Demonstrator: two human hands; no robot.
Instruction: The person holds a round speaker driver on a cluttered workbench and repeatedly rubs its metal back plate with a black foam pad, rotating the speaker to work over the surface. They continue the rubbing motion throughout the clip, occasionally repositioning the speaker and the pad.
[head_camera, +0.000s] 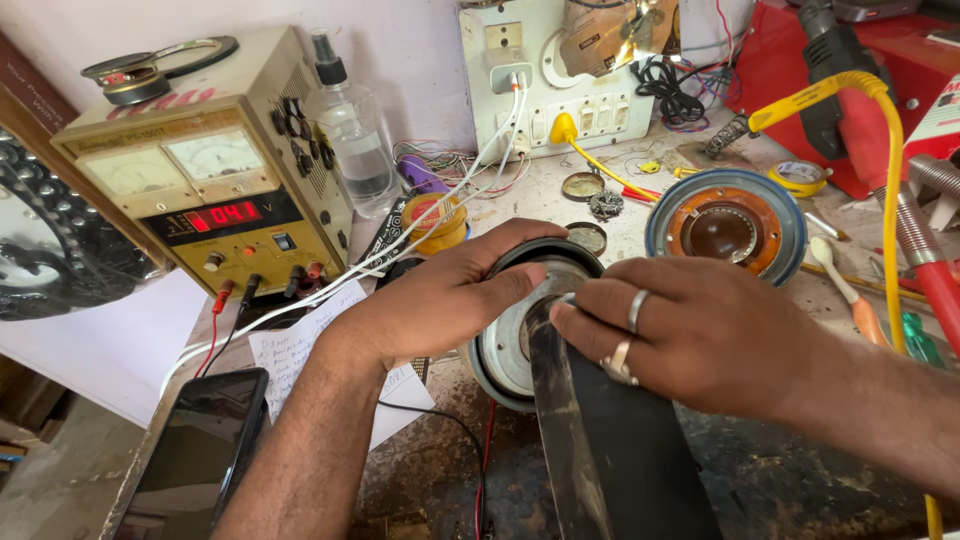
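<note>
My left hand grips the rim of a round metal speaker driver that stands tilted on the workbench. My right hand, with rings on two fingers, rests its fingertips on the driver's centre and presses a dark film strip against it. The strip runs from the driver's middle down toward the frame's bottom edge. The centre of the driver is hidden under my fingers.
A beige bench power supply with a red display stands at the left, a spray bottle beside it. A second round driver part lies at the right. A phone, papers, wires, a yellow cable and screwdrivers crowd the bench.
</note>
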